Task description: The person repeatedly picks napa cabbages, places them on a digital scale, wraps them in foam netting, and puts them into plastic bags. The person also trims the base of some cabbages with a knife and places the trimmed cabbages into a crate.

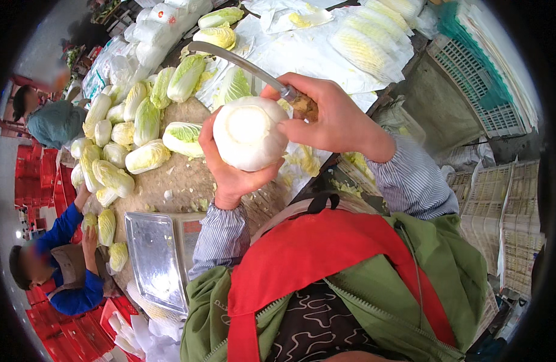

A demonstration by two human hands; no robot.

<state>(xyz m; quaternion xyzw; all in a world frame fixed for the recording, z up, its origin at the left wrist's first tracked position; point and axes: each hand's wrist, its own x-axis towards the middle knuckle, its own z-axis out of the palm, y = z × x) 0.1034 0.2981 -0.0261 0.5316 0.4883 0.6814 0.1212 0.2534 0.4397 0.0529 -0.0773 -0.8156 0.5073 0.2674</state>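
My left hand (235, 178) cups a napa cabbage (248, 133) from below and the left, its pale cut base turned up towards the camera. In my right hand (325, 113) is a curved knife (242, 61) with a wooden handle; the blade points up and left, above the cabbage. The thumb of that hand rests against the cabbage's side. Beyond the blade, a green-leaved napa cabbage (235, 86) lies on white sheeting. Many more napa cabbages (146, 122) are heaped on the table to the left. The cabbage hides part of my left fingers.
A scale with a metal tray (153, 258) stands left of my body. A co-worker in blue sleeves (74, 294) touches cabbages at the table's left edge; another person (56, 122) is farther back. Wrapped cabbages (364, 40) lie at the upper right. Plastic crates (491, 221) stand at right.
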